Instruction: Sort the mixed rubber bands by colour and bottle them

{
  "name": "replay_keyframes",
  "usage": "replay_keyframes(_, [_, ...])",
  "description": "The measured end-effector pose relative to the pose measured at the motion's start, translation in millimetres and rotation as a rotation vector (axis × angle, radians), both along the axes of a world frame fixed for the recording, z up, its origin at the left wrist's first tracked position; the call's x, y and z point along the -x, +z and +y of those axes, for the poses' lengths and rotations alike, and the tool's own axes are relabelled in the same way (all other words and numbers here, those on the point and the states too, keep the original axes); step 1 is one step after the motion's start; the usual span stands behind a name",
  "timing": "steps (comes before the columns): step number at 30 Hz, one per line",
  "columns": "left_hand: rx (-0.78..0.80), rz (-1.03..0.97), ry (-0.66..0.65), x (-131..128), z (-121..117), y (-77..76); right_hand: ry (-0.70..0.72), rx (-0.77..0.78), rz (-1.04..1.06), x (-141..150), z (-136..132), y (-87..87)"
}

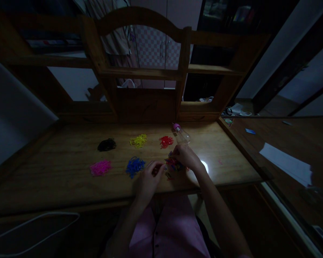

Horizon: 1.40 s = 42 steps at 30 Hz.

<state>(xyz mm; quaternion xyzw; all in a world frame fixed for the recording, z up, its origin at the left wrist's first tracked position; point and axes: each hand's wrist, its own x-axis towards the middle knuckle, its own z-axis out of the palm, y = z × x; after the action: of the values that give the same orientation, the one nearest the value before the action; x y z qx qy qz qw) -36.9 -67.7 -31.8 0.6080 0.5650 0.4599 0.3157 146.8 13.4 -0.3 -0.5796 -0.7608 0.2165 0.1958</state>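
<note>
Small coloured pieces that look like paper clips lie in heaps on the wooden desk. In front of me is a mixed pile [176, 165] of red, blue and other colours. My right hand [185, 156] reaches into its far side, fingers pinched together. My left hand [150, 175] is at the pile's left edge, thumb and fingers curled together. What either hand holds is too small to make out. One-colour heaps lie to the left and beyond: blue [135, 167], pink [101, 168], black [107, 144], yellow [138, 141] and red [166, 142].
A clear bulb-shaped bottle [183, 136] with a pink cap lies just beyond my right hand. A wooden shelf frame [146, 74] rises along the desk's back edge. On the surface to the right are white paper [286, 163] and a small blue item [250, 131].
</note>
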Motion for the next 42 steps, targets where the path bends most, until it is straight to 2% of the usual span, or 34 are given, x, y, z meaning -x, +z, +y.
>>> replay_keyframes(4, [0.064, -0.112, 0.005, 2, 2, 0.5, -0.019, -0.027, 0.049, -6, 2, -4.9])
replay_keyframes(8, [0.192, -0.408, 0.003, 4, 3, 4.9, -0.017, -0.031, 0.245, -18, 4, -5.0])
replay_keyframes(11, [0.305, -0.745, -0.064, 6, 3, 12.4, -0.02, 0.031, 0.437, -23, 6, -1.1])
replay_keyframes(15, [0.531, -1.341, -0.265, 6, 3, 26.1, -0.054, 0.171, 0.682, -22, -1, 9.8])
replay_keyframes(16, [0.598, -1.443, -0.284, 5, 4, 29.6, -0.052, 0.202, 0.727, -21, -5, 13.4])
replay_keyframes(18, [0.658, -1.562, -0.222, 0, 5, 36.5, -0.027, 0.267, 0.806, -17, -14, 20.9])
replay_keyframes(21, [0.609, -1.621, -0.111, -11, 8, 45.0, 0.014, 0.346, 0.889, -12, -26, 28.6])
replay_keyframes(23, [0.609, -1.624, -0.135, -19, 12, 48.0, 0.03, 0.353, 0.907, -8, -29, 28.4])
replay_keyframes(26, [0.648, -1.576, -0.15, -30, 22, 47.0, 0.022, 0.299, 0.879, -4, -24, 18.7])
replay_keyframes(28, [0.645, -1.526, -0.1, -35, 29, 43.8, -0.029, 0.197, 0.815, -4, -17, 8.8])
replay_keyframes(31, [0.605, -1.487, -0.012, -38, 36, 40.1, -0.115, -0.044, 0.606, -8, -8, -3.0])
replay_keyframes(34, [0.561, -1.49, 0.021, -36, 37, 40.3, -0.118, -0.24, 0.401, -14, -9, -5.6])
replay_keyframes(37, [0.517, -1.491, 0.021, -31, 36, 42.0, -0.113, -0.324, 0.31, -16, -15, -2.3])
replay_keyframes(39, [0.498, -1.495, 0.015, -29, 36, 42.7, -0.112, -0.31, 0.37, -16, -17, 0.3])
replay_keyframes(42, [0.505, -1.514, -0.011, -28, 36, 42.9, -0.13, -0.165, 0.623, -15, -18, 2.7])
